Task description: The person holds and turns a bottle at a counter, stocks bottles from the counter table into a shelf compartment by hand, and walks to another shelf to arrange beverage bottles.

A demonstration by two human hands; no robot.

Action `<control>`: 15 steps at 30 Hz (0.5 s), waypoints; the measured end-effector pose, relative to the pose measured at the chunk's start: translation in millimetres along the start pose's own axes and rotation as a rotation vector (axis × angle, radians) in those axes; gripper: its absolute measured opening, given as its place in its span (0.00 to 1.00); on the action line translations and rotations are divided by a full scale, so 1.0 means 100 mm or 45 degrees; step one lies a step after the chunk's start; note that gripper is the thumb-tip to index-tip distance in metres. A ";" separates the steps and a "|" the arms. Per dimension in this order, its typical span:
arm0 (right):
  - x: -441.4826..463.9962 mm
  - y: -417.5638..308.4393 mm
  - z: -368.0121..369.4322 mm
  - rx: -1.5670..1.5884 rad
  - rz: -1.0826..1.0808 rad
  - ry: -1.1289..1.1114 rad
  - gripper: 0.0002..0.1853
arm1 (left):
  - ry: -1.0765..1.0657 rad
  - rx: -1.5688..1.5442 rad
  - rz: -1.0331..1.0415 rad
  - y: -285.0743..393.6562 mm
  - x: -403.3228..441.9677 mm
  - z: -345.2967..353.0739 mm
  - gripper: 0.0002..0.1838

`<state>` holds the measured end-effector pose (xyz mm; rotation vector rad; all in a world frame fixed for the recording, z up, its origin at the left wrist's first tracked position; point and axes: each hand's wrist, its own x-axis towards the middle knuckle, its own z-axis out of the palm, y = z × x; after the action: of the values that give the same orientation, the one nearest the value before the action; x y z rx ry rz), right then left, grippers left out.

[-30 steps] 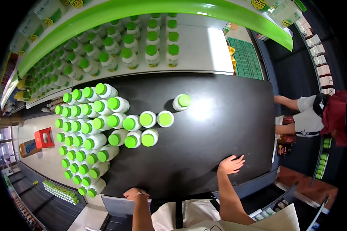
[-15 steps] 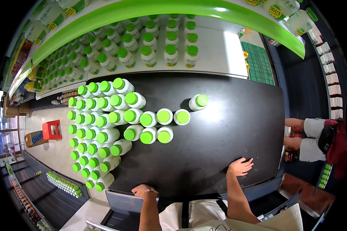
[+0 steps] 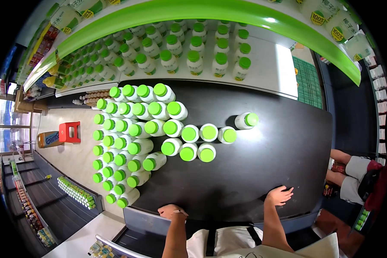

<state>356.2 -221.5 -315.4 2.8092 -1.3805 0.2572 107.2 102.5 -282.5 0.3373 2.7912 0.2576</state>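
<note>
My left hand (image 3: 170, 211) rests at the front edge of a black shelf board (image 3: 262, 163), its fingers curled in and closed, with no object visible in it. Farther right, my right hand (image 3: 281, 196) lies on the same board with its fingers apart and nothing held. White bottles with green caps (image 3: 134, 148) stand packed on the board's left part, nearer my left hand. A short double row, including a bottle (image 3: 207, 152), reaches toward the middle. One separate bottle (image 3: 247, 121) stands to the right of that row.
Behind the board, a white shelf (image 3: 262, 71) carries rows of similar bottles under a curved green shelf edge (image 3: 228, 12). A red stool (image 3: 69, 132) and a cardboard box (image 3: 49, 139) are on the floor at left. Another person in shorts (image 3: 352, 178) is at right.
The camera view has shifted, so the whole scene appears farther right. Both hands keep about the same places on the board, and the bottles stay in the same arrangement.
</note>
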 end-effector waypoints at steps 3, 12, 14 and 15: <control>0.02 0.07 0.06 -0.020 -0.006 0.029 0.28 | 0.077 0.084 0.112 0.03 -0.06 -0.04 0.26; -0.01 0.03 -0.01 0.031 0.024 -0.042 0.28 | -0.062 0.008 0.079 -0.06 0.12 0.06 0.26; 0.01 0.05 0.03 0.012 0.012 -0.026 0.28 | -0.056 0.062 0.126 -0.09 0.17 0.09 0.25; 0.03 0.03 0.04 0.012 0.014 -0.029 0.28 | -0.055 0.062 0.156 -0.24 0.40 0.27 0.26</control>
<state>355.6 -225.9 -319.0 2.8216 -1.4034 0.2327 74.4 94.0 -324.6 0.5208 2.7413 0.2080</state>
